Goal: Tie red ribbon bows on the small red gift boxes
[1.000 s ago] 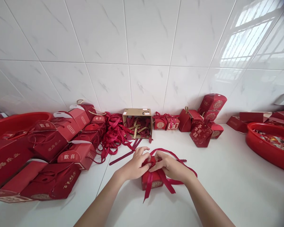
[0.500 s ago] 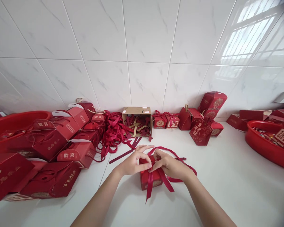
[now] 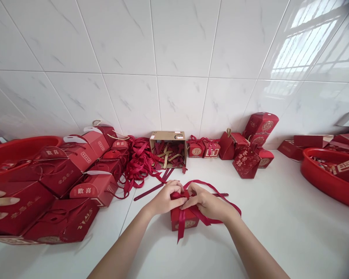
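Observation:
A small red gift box with a gold emblem stands on the white table in front of me. Over its top, my left hand pinches the dark red ribbon, thumb and fingers closed. Right beside it, my right hand also grips the ribbon, fingertips bent together. One ribbon end hangs down the box's front; a longer loop curves out to the right behind my right wrist. The fingers hide the crossing of the ribbon.
Left are piled red gift boxes, another person's hand and a red basin. Behind lie heaped ribbons, a cardboard box of straps and finished red boxes. A second red basin is at right.
My left fingers have curled in from spread to closed on the ribbon. The right-hand ribbon tail has been drawn up off the box front. Another person's hand has come onto a box at left.

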`<move>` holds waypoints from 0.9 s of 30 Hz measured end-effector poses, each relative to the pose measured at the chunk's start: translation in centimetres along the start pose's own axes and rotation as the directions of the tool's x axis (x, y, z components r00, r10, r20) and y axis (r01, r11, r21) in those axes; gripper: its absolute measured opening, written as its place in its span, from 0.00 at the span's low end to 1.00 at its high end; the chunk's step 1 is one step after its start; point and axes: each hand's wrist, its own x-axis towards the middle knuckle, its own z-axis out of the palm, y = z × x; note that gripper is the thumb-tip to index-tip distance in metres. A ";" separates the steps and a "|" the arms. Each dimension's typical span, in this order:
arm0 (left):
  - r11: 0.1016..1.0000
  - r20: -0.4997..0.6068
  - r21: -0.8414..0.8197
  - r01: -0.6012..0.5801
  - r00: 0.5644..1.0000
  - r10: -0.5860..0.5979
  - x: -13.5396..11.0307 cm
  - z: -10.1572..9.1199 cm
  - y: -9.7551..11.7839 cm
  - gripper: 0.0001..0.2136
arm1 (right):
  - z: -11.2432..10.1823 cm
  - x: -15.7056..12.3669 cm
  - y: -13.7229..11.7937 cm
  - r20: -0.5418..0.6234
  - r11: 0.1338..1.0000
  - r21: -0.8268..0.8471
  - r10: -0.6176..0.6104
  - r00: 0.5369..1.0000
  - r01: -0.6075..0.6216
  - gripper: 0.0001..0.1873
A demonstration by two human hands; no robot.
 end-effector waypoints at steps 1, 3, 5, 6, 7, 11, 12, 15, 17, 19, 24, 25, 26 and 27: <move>1.000 -0.001 -0.003 0.005 1.000 -0.005 0.0 0.0 -0.1 0.11 | 0.0 0.0 0.0 0.004 1.000 -0.006 0.002 1.000 -0.002 0.31; 1.000 -0.008 -0.002 0.014 1.000 -0.014 0.0 -0.1 -0.3 0.15 | 0.1 0.0 0.1 0.007 1.000 -0.016 0.007 1.000 -0.006 0.31; 1.000 -0.007 -0.017 0.017 1.000 -0.017 0.0 -0.1 -0.3 0.17 | 0.1 0.0 0.2 0.006 1.000 -0.017 0.012 1.000 -0.012 0.31; 0.999 -0.004 -0.035 0.016 1.000 -0.016 0.0 -0.2 -0.3 0.15 | 0.2 0.0 0.3 0.004 1.000 -0.012 0.013 1.000 -0.013 0.31; 0.998 -0.001 -0.057 0.014 1.000 -0.015 0.0 -0.2 -0.3 0.14 | 0.2 -0.1 0.4 0.002 1.000 -0.005 0.013 1.000 -0.013 0.31; 0.994 0.001 -0.111 0.020 1.000 -0.020 0.0 -0.2 -0.6 0.11 | 0.2 -0.1 1.0 -0.006 1.000 0.026 0.004 1.000 -0.004 0.33; 0.994 0.000 -0.108 0.021 1.000 -0.021 0.1 -0.1 -0.7 0.12 | 0.2 -0.1 1.2 -0.006 0.999 0.032 -0.001 1.000 0.001 0.32; 0.994 -0.006 -0.107 0.016 1.000 -0.017 0.2 -0.1 -0.9 0.16 | 0.2 -0.1 1.3 -0.014 0.998 0.054 -0.021 1.000 0.022 0.29; 0.991 -0.011 -0.132 0.009 1.000 -0.011 0.2 -0.2 -0.9 0.15 | 0.1 0.0 1.2 -0.043 0.997 0.064 -0.031 0.999 0.034 0.26; 0.985 -0.020 -0.174 0.010 1.000 -0.013 0.2 -0.2 -0.7 0.12 | 0.0 0.0 1.0 -0.102 0.995 0.091 -0.016 0.995 0.025 0.20; 0.962 -0.024 -0.266 0.056 0.998 -0.064 0.2 0.0 0.3 0.08 | -0.1 0.1 0.8 -0.238 0.983 0.176 0.088 0.967 -0.046 0.05; 0.959 -0.023 -0.275 0.070 0.997 -0.079 0.3 0.2 0.5 0.08 | -0.1 0.1 0.8 -0.249 0.982 0.180 0.095 0.964 -0.051 0.04; 0.956 -0.023 -0.281 0.083 0.995 -0.093 0.3 0.4 0.7 0.09 | -0.1 0.2 0.9 -0.259 0.981 0.186 0.103 0.960 -0.055 0.04; 0.954 -0.025 -0.285 0.096 0.994 -0.108 0.3 0.6 0.9 0.09 | 0.0 0.3 0.9 -0.270 0.979 0.194 0.112 0.956 -0.060 0.04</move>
